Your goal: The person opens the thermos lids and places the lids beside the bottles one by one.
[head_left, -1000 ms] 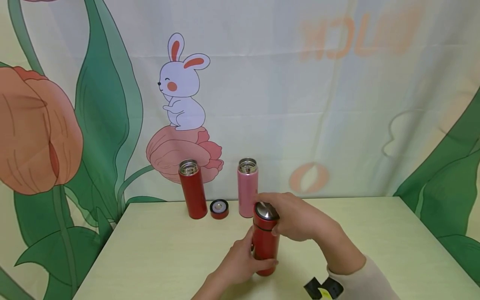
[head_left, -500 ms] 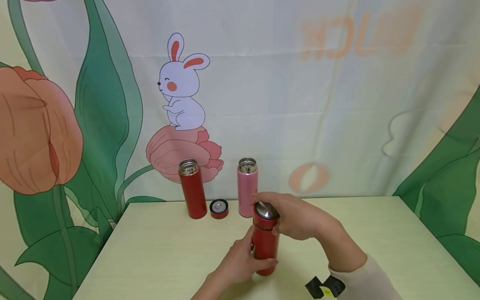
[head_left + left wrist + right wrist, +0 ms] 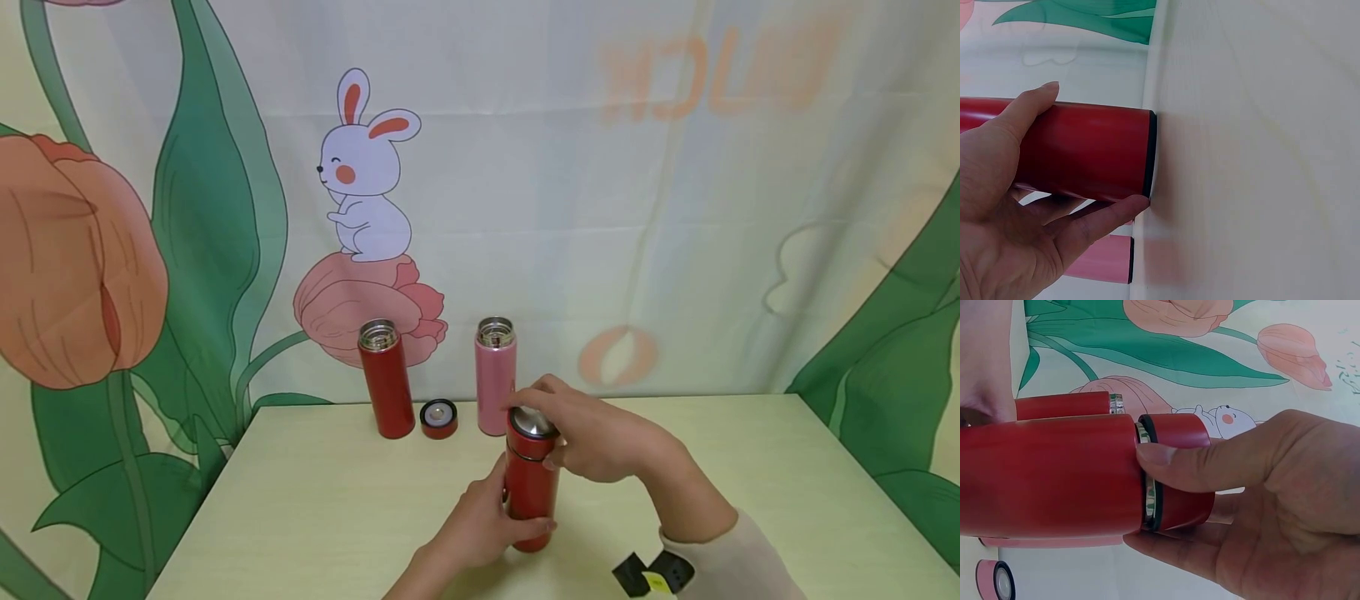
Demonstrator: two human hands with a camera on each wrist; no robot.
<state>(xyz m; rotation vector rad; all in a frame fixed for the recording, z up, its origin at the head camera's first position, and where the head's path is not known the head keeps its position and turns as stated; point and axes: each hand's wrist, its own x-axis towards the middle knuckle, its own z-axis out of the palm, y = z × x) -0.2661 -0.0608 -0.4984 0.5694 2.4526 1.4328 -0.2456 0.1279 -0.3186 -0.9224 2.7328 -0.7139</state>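
Observation:
A red thermos bottle (image 3: 531, 496) stands upright near the front of the table. My left hand (image 3: 474, 523) grips its lower body, the thumb on one side and the fingers on the other. At the top, my right hand (image 3: 603, 429) holds the red lid (image 3: 532, 423), which has a silver top. In the right wrist view a silver ring (image 3: 1149, 499) shows in a thin gap between lid and body, with my right thumb (image 3: 1179, 464) lying over it. The left wrist view shows the bottle's black base (image 3: 1151, 153) right at the tabletop.
Behind stand an open red bottle (image 3: 387, 392) and an open pink bottle (image 3: 495, 379). A red lid (image 3: 438, 419) lies upturned between them on the pale table (image 3: 315, 500). The right wrist view also shows a pink lid (image 3: 996, 580). A printed curtain (image 3: 525, 183) hangs behind the table.
The fingers of my right hand have shifted slightly on the lid, one knuckle now standing higher. My left hand and the bottle stay in place.

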